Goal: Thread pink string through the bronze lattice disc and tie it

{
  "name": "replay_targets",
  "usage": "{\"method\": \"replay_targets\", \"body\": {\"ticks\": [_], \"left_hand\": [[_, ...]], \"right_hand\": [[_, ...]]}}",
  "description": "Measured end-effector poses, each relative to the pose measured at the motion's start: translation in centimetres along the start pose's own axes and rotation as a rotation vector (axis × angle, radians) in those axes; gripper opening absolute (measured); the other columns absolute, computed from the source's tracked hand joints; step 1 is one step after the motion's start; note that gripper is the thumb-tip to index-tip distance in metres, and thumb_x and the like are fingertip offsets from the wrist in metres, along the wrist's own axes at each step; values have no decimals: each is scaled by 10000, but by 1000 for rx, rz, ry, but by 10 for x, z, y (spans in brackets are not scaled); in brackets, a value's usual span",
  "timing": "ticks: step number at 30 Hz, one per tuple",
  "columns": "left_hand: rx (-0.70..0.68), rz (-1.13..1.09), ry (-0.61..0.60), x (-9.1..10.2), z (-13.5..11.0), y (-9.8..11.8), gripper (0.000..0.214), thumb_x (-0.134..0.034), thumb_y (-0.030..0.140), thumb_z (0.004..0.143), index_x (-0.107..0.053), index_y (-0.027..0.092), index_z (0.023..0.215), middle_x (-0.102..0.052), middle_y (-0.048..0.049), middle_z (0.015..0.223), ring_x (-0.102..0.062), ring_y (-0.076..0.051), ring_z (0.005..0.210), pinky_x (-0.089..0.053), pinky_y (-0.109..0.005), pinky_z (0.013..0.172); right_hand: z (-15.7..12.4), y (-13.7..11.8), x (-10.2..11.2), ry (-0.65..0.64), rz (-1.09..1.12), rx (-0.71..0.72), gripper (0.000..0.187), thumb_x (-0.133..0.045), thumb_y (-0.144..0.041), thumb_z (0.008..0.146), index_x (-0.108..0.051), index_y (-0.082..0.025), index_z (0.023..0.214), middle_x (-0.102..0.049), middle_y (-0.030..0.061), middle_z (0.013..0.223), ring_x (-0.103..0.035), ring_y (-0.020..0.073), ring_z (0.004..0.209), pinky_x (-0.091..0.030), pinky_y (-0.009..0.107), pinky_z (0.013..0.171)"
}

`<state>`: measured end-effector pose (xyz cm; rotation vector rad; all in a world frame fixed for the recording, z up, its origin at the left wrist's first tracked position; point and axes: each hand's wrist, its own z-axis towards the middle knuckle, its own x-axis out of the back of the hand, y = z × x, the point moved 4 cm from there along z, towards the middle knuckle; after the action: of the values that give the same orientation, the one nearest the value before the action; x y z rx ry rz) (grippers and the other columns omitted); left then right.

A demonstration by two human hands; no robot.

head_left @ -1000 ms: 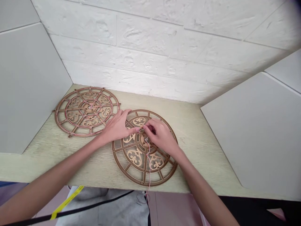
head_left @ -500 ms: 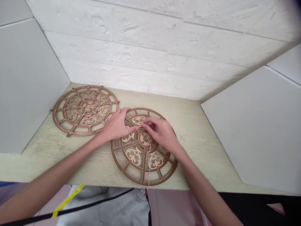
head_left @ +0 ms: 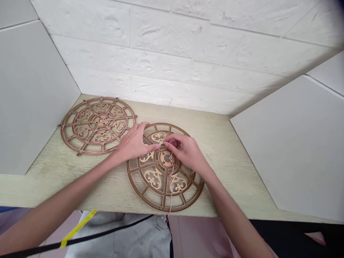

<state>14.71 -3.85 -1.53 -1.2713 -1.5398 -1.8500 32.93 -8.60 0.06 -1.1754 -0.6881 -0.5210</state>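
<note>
We record two brown fretwork discs with scroll cut-outs lying flat on a pale wood-grain shelf (head_left: 63, 182). The near disc (head_left: 154, 178) lies right of centre, directly beneath both hands. The left disc (head_left: 82, 130) lies just beside it toward the far left, with pink lacing (head_left: 92, 126) along its rings and spokes.

A pink thread (head_left: 171, 188) rises from beyond the shelf's near edge, crosses the near disc's rim and passes the central hub (head_left: 166, 159) to the right hand (head_left: 188, 152). That hand's thumb and forefinger appear pinched on the thread, with the other fingers curled and partly hidden. The left hand (head_left: 133, 143) rests on the near disc's far-left portion, fingers spread and unclenched, its forefinger extended toward the right hand.

A white brick-textured wall (head_left: 161, 71) stands behind the shelf, with grey panels (head_left: 34, 96) at the left and right.
</note>
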Motion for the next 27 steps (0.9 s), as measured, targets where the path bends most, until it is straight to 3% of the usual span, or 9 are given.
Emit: {"method": "replay_targets", "body": {"ticks": [6,15,19,27], "left_hand": [[-12,-15,-6,0,1,-1,932,-683,725,722,-398,241,1466,-506,-125,1381,-570,-319,1165,-484,-444,962],[-10,-34,-4,1,1,-2,942,-710,716,693,-404,226,1437,-516,-129,1370,-556,-327,1199,-491,-437,948],[-3,-51,-18,2,1,0,945,-718,724,672,-404,220,1408,-525,-122,1364,-560,-324,1189,-493,-442,941],[76,-130,-91,12,-1,2,955,-803,663,593,-414,231,1351,-601,-77,1162,-600,-277,1054,-498,-396,859]], "right_hand": [[-3,-2,-1,32,-61,39,94,-597,-222,924,-660,-194,860,-689,31,811,-617,180,745,-445,307,690],[-2,-4,0,-39,-5,60,121,-546,-214,949,-602,-193,844,-668,18,798,-600,161,718,-434,288,671],[-2,-4,1,-31,63,39,41,-566,-219,932,-596,-207,957,-679,12,797,-622,166,713,-453,291,669],[-3,-4,0,-90,164,-2,112,-578,-283,914,-635,-189,931,-652,13,755,-577,143,670,-423,269,607]]}}
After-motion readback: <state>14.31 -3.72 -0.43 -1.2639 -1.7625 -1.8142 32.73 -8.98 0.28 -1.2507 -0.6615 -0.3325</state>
